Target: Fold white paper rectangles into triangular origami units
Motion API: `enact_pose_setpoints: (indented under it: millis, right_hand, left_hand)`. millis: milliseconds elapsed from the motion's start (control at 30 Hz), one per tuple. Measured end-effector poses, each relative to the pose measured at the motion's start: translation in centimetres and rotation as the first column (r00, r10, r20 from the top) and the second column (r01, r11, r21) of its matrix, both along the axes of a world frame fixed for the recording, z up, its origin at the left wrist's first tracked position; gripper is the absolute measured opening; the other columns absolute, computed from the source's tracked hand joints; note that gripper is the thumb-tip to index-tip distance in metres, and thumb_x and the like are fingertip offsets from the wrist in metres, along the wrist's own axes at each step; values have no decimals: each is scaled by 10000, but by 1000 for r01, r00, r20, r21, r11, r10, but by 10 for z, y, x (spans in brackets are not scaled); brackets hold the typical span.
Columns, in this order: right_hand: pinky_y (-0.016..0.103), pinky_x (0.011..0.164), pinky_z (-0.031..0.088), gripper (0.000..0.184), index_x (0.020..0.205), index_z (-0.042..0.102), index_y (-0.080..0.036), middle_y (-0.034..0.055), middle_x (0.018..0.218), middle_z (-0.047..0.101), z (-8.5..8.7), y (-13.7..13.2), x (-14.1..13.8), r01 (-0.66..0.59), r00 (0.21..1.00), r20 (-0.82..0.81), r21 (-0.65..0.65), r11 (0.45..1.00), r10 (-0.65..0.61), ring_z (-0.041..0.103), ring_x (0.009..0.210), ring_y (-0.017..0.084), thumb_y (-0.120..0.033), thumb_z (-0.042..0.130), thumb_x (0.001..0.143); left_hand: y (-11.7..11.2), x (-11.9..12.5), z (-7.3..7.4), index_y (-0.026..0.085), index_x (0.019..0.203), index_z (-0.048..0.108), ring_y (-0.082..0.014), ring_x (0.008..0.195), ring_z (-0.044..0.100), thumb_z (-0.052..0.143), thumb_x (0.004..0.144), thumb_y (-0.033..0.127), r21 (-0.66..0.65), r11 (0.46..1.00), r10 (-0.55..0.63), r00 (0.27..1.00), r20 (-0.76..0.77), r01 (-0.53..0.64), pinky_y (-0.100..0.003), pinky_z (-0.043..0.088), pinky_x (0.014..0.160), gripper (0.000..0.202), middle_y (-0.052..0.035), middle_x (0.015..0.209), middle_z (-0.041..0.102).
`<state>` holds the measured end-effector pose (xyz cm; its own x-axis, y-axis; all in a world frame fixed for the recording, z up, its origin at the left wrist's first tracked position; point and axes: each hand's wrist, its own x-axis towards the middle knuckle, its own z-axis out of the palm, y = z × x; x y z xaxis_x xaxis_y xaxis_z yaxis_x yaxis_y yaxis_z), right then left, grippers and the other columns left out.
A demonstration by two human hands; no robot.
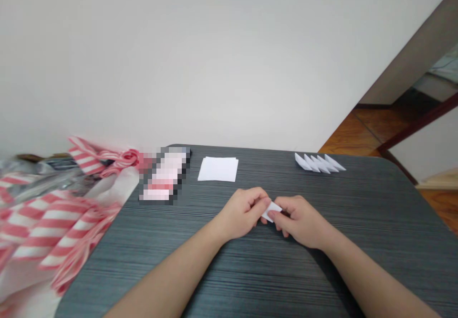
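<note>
My left hand [243, 213] and my right hand [300, 220] meet at the middle of the dark grey table [250, 270]. Both are closed in a pinch on a small folded piece of white paper [272, 210], which shows between the fingertips. The hands rest on the tabletop. Beyond them lies a small stack of white paper squares [218, 169]. At the far right of the table stands a row of several folded white paper pieces [319, 163], apart from both hands.
A red-and-white striped plastic bag [53, 222] hangs over the table's left edge. A blurred-out flat object [164, 174] lies left of the paper stack. A white wall rises behind the table. Wooden floor [358, 132] shows at the right.
</note>
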<state>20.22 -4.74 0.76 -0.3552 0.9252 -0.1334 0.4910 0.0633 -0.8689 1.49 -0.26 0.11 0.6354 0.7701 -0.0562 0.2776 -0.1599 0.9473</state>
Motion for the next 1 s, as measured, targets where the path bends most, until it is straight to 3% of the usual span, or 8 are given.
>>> enact_pose_setpoints:
  millis: [300, 467, 700, 1000]
  right_hand:
    - [180, 454, 411, 218, 794, 634, -168, -31, 571, 591, 1, 0, 0, 22, 1000, -6, -28, 999, -22, 549, 441, 90, -265, 505, 941]
    - [184, 464, 402, 263, 703, 577, -175, -39, 548, 569, 0, 0, 2, 92, 994, -66, 27, 995, -90, 534, 441, 84, -268, 517, 942]
    - [197, 471, 391, 271, 672, 535, -185, -45, 520, 552, -5, 1, 3, 151, 986, -75, 8, 989, -150, 526, 448, 92, -257, 530, 933]
    - [212, 529, 414, 297, 717, 580, -183, -35, 523, 589, -6, 2, 5, 156, 984, -93, 71, 985, -149, 546, 474, 102, -306, 488, 972]
  left_hand:
    - [1, 0, 2, 160, 810, 593, -82, 465, 524, 478, 963, 339, -5, 1000, 17, 1000, 18, -17, -174, 393, 461, 262, 1, 630, 653]
    - [0, 0, -1, 153, 851, 596, -84, 459, 513, 482, 961, 393, -51, 999, 10, 998, 62, -6, -179, 392, 452, 287, -6, 638, 655]
    - [0, -2, 2, 157, 725, 598, -77, 460, 515, 447, 979, 358, 13, 1000, -28, 999, -43, 28, -176, 392, 480, 358, 6, 598, 654]
    - [1, -2, 4, 161, 725, 610, -80, 475, 527, 441, 983, 359, 39, 998, -48, 996, -74, 51, -175, 393, 494, 366, 4, 622, 675]
